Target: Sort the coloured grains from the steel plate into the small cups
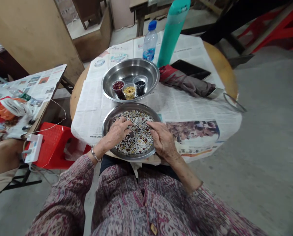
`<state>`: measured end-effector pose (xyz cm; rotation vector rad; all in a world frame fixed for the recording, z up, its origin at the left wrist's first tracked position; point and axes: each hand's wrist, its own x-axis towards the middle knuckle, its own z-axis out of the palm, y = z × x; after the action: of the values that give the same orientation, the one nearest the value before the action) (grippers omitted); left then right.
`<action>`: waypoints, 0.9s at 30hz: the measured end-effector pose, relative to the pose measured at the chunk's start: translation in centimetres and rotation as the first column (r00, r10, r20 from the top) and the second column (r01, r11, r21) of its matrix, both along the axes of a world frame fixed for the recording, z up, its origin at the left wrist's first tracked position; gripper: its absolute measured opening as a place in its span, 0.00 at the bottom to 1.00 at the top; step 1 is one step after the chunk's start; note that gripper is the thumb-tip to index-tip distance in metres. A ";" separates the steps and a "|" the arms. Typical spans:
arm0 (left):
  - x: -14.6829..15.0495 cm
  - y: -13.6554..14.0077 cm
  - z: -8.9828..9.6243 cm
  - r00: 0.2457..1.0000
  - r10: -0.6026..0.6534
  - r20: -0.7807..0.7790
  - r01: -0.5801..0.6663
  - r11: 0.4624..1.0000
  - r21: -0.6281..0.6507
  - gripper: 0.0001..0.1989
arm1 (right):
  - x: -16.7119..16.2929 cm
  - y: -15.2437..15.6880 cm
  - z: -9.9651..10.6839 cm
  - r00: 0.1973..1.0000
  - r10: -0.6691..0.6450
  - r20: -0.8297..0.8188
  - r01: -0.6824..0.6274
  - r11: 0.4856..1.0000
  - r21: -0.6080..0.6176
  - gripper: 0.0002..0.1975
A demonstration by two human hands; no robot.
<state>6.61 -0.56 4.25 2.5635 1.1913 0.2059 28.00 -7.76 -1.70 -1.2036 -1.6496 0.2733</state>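
Note:
A steel basin (106,118) near the table's front edge holds white grains mixed with dark, red and yellow beans or kernels (138,144). Over its left side is my left hand (118,131), fingers bent and slightly apart, the tips touching the mix. My right hand (163,141) rests across the right rim, its index finger and thumb parted above the grains. I see nothing held in either hand. Behind stands a larger steel bowl (114,71) with three small plastic cups: one of dark red beans (118,87), one of yellow kernels (129,91), one of black beans (139,86).
Newspaper (87,111) covers the round table. Behind the bowl stand a blue-capped water bottle (150,41) and a tall teal bottle (172,34). A folded umbrella (188,82) and a dark flat tablet-like object (192,68) lie right. A red stool (52,147) carries a power strip (33,148).

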 end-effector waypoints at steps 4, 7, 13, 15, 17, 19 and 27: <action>0.4 -1.8 0.1 0.994 -0.054 0.100 0.070 0.985 -0.160 0.09 | 0.0 0.0 0.1 1.000 -0.004 0.004 0.004 1.000 -0.002 0.18; 0.5 -3.8 1.3 0.978 -0.151 0.140 0.184 0.948 -0.259 0.07 | 0.0 0.0 0.2 1.000 -0.003 0.006 0.003 1.000 -0.009 0.18; 1.6 -4.8 1.6 0.890 -0.433 0.145 0.456 0.864 -0.214 0.16 | 0.0 0.0 0.0 1.000 -0.002 -0.010 0.002 1.000 -0.006 0.18; 2.1 -3.7 0.9 0.885 -0.462 0.056 0.465 0.877 -0.118 0.17 | 0.0 0.0 -0.1 1.000 -0.003 -0.012 0.003 1.000 -0.010 0.18; 2.2 -2.4 0.3 0.913 -0.406 -0.029 0.406 0.914 -0.024 0.15 | 0.0 0.0 -0.1 1.000 -0.007 -0.014 0.007 1.000 -0.021 0.19; 1.9 -1.1 -0.1 0.949 -0.308 -0.071 0.311 0.949 0.042 0.13 | 0.0 0.0 0.0 1.000 -0.009 -0.016 0.009 0.999 -0.032 0.19; -3.1 -1.7 1.3 0.992 0.059 -0.110 -0.044 0.990 0.135 0.13 | 0.0 -0.1 0.3 1.000 -0.002 -0.012 0.001 0.996 -0.084 0.20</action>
<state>3.47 -2.22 5.55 2.6926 1.3283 0.1574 28.04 -7.89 -1.38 -1.2638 -1.6405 0.3514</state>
